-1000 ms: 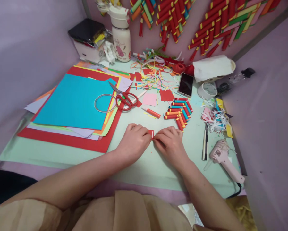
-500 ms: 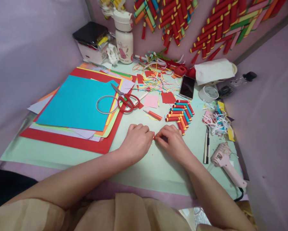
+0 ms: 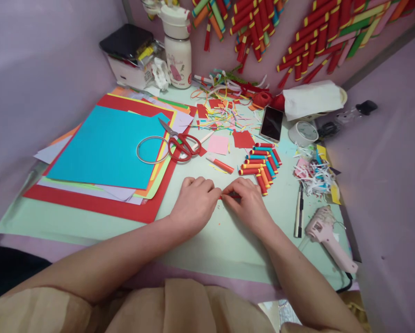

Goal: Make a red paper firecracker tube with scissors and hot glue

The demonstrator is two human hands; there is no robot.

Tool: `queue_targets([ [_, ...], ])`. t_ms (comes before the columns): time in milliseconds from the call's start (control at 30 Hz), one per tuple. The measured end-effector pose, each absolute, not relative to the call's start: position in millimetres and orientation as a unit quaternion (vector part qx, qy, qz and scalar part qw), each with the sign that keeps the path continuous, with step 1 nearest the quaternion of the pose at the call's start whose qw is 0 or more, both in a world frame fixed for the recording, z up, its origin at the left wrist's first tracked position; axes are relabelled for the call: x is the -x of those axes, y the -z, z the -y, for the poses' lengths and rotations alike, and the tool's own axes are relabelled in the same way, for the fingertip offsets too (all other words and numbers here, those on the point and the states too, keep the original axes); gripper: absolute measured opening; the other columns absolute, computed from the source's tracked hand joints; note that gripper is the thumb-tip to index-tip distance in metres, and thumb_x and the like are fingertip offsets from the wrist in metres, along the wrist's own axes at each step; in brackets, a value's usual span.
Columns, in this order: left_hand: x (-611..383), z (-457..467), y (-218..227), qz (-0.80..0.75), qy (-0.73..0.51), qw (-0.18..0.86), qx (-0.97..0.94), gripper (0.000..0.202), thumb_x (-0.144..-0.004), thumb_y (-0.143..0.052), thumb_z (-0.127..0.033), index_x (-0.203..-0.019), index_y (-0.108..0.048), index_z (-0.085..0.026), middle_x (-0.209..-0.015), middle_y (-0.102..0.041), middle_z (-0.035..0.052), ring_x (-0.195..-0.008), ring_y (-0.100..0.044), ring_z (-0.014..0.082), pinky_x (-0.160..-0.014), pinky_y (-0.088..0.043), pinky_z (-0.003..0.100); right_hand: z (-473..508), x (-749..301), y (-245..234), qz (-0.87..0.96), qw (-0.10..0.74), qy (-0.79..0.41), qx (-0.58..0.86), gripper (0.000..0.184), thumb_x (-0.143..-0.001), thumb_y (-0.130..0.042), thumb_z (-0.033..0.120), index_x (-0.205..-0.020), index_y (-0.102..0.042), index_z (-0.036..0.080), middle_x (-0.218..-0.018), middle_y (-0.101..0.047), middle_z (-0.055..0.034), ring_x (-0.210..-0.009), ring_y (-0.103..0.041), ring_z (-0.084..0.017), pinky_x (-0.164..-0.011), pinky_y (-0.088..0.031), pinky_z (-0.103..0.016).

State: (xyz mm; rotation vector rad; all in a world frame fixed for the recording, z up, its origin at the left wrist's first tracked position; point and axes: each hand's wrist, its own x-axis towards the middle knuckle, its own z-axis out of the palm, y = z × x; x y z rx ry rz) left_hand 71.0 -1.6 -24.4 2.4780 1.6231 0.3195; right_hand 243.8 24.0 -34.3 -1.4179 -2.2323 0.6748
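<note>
My left hand (image 3: 194, 203) and my right hand (image 3: 249, 204) rest on the pale green mat (image 3: 207, 240), fingertips meeting. Both pinch a small red paper roll (image 3: 230, 197), which lies nearly flat between them and is mostly hidden by the fingers. Just beyond my right hand lies a cluster of finished paper rolls (image 3: 261, 162) in red, orange and blue. A single red and white roll (image 3: 220, 163) lies beyond my left hand.
A stack of coloured paper sheets (image 3: 106, 148) lies at the left with red scissors (image 3: 181, 143) and a wire ring (image 3: 152, 149) on it. A phone (image 3: 271, 124), paper scraps (image 3: 224, 115), a pen (image 3: 299, 210) and a pink glue gun (image 3: 327, 238) sit to the right.
The red paper piece stood up wider between my fingers a second ago; now it is rolled tighter and lower, with my fingers closed more over it.
</note>
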Motion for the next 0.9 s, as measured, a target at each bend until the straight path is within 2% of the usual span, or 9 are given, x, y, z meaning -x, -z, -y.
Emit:
queue_targets([
  [67, -69.4, 3.6, 26.6, -0.539, -0.125, 0.07, -0.83, 0.018, -0.092, -0.049, -0.022, -0.083, -0.065, -0.019, -0.086, -0.064, 0.004, -0.087, -0.053, 0.0207, -0.077, -0.03, 0.038, -24.8, -245.7, 35.0, 0.802, 0.225, -0.24, 0.499, 0.003, -0.086, -0.062, 0.022, -0.085, -0.063, 0.024, -0.087, -0.061, 0.0019, -0.089, -0.053, -0.016, -0.077, -0.031, -0.033],
  [200, -65.2, 6.5, 32.0, -0.514, -0.167, 0.056, -0.84, 0.017, -0.092, -0.053, -0.022, -0.082, -0.066, -0.019, -0.086, -0.064, 0.0028, -0.087, -0.053, 0.0194, -0.078, -0.029, 0.038, -25.9, -249.1, 35.6, 0.827, 0.241, -0.213, 0.461, 0.014, -0.09, -0.055, 0.019, -0.094, -0.066, 0.026, -0.094, -0.063, -0.0003, -0.093, -0.053, -0.017, -0.078, -0.034, -0.034],
  [433, -55.6, 5.3, 41.1, -0.445, -0.195, 0.046, -0.873, 0.016, -0.094, -0.051, -0.02, -0.087, -0.066, -0.02, -0.09, -0.065, 0.0024, -0.088, -0.052, 0.0171, -0.078, -0.03, 0.036, -22.8, -254.7, 33.3, 0.876, 0.227, -0.13, 0.404, 0.015, -0.086, -0.056, 0.014, -0.09, -0.068, 0.022, -0.094, -0.067, -0.0025, -0.092, -0.051, -0.02, -0.079, -0.035, -0.037],
  [767, -50.8, 4.2, 35.7, -0.428, -0.138, 0.056, -0.891, 0.015, -0.093, -0.05, -0.018, -0.092, -0.065, -0.02, -0.096, -0.065, 0.0026, -0.093, -0.051, 0.0171, -0.082, -0.029, 0.037, -21.6, -263.0, 25.9, 0.929, 0.1, -0.063, 0.352, 0.024, -0.095, -0.044, 0.019, -0.107, -0.064, 0.023, -0.104, -0.067, -0.0046, -0.095, -0.05, -0.02, -0.078, -0.032, -0.036],
  [900, -49.9, 3.7, 33.9, -0.422, -0.13, 0.053, -0.896, 0.017, -0.094, -0.049, -0.017, -0.094, -0.065, -0.02, -0.098, -0.065, 0.0037, -0.094, -0.051, 0.0181, -0.082, -0.029, 0.037, -19.9, -265.4, 24.3, 0.934, 0.079, -0.062, 0.344, 0.026, -0.096, -0.042, 0.019, -0.112, -0.062, 0.024, -0.107, -0.066, -0.005, -0.096, -0.052, -0.02, -0.079, -0.032, -0.036],
])
